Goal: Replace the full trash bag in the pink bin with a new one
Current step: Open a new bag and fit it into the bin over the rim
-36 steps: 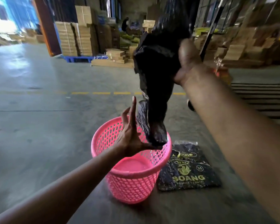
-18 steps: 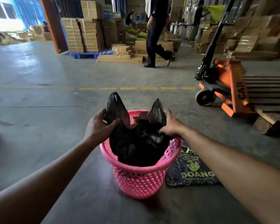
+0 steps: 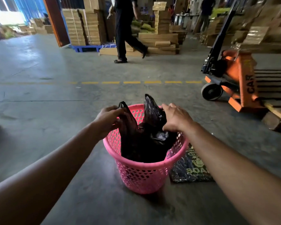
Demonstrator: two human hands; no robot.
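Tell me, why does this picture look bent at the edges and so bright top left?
Head view: wide-angle lens curves the floor lines and stretches both forearms; daylight overexposes the doorway; the walking person is motion-blurred; the black bag in the pink bin loses detail in shadow.

Black bag (image 3: 141, 140), held high a second ago, now sits inside the pink bin (image 3: 144, 174), both hands at its handles.

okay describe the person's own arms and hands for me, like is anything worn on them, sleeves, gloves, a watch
Both arms are bare along all of their visible length: no sleeve shows on either forearm. The left hand and the right hand wear no gloves. No watch, bracelet or band sits on either wrist, and no ring is visible on the fingers that show, though motion blur softens fine detail.
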